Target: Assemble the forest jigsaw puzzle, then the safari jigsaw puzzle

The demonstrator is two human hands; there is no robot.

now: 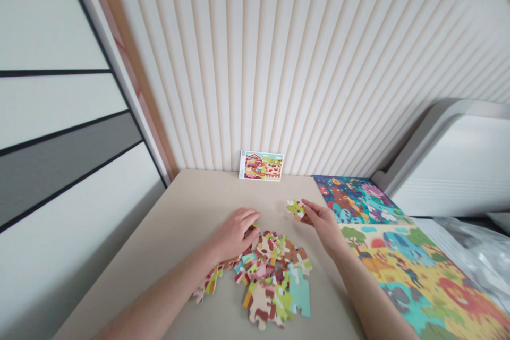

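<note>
My right hand (324,226) pinches a small stack or cluster of green, white and red jigsaw puzzle pieces (295,208) between thumb and fingers, raised over the table to the right of the pile. Low at the left edge of the pile of puzzle pieces (265,263) is my left hand (238,229). Its fingers are curved and apart from the thumb, touching pieces, and the fingertips are partly hidden. Brown cow patches, green, pink and light blue show on the pieces, which overlap. A few more pieces (209,284) lie under my left forearm.
A reference picture card (262,166) with a barn and cows leans against the pleated wall. To the right lie a dark blue picture puzzle (358,199) and a yellow animal puzzle (418,271). Clear plastic wrapping (474,249) is beyond them. The beige table (179,207) carries the pieces.
</note>
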